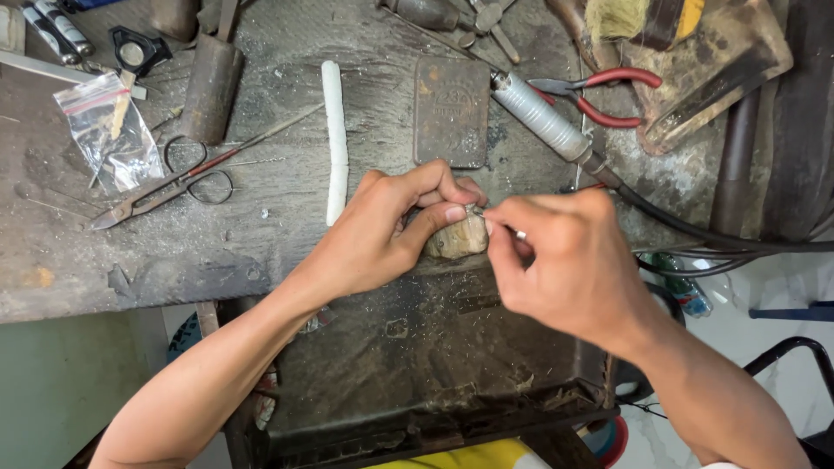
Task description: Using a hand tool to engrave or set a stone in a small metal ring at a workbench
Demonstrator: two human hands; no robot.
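Note:
My left hand (382,230) pinches a tiny metal piece (475,209) against a worn wooden bench peg (459,239) at the front edge of the workbench (130,252). My right hand (565,260) is closed around a thin metal tool (519,234), its tip meeting the small piece by my left thumb. The piece itself is mostly hidden by my fingers. Both hands touch over the peg.
Scissors (165,187), a white stick (334,139), a flat rusty metal block (452,110), a rotary handpiece with cable (547,122), red-handled pliers (599,95), a plastic bag (109,130) and a brush (625,17) lie on the bench. A dark catch tray (417,365) sits below.

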